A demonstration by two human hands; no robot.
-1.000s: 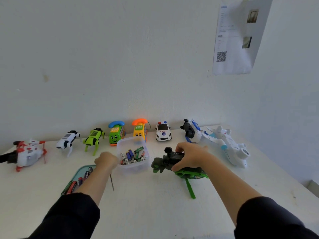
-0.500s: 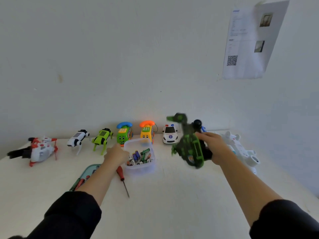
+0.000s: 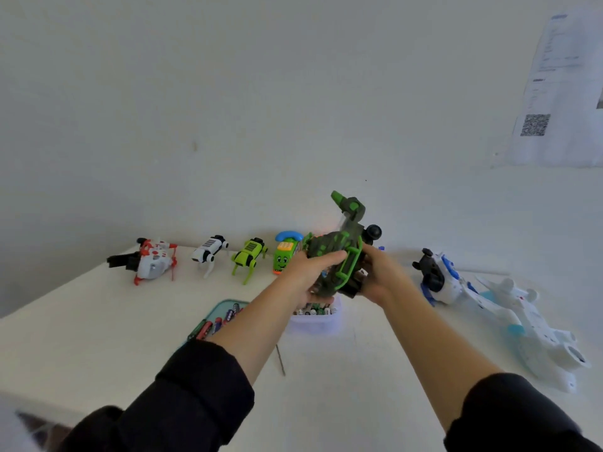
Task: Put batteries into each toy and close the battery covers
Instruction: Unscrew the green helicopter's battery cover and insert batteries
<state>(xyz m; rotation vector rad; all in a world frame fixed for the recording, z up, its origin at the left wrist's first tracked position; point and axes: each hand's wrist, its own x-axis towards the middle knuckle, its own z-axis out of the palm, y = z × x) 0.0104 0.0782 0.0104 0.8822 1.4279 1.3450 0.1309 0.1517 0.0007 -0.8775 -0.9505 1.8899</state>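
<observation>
gripping from both sides, the left hand (image 3: pixel 310 269) and right hand (image 3: pixel 380 277) hold the green camouflage toy (image 3: pixel 339 252) aloft at frame centre, hiding most of the clear battery tub (image 3: pixel 318 319) and the toys behind it. its battery cover cannot be made out. the white table (image 3: pixel 98 337) meets a pale wall; a paper sheet (image 3: pixel 561 93) is cut off at upper right.

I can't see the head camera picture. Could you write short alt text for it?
A person's left hand and right hand hold a dark green toy helicopter up above a clear tub of batteries on a white table. More toys line the wall behind, among them a red and white helicopter and a white plane.
</observation>
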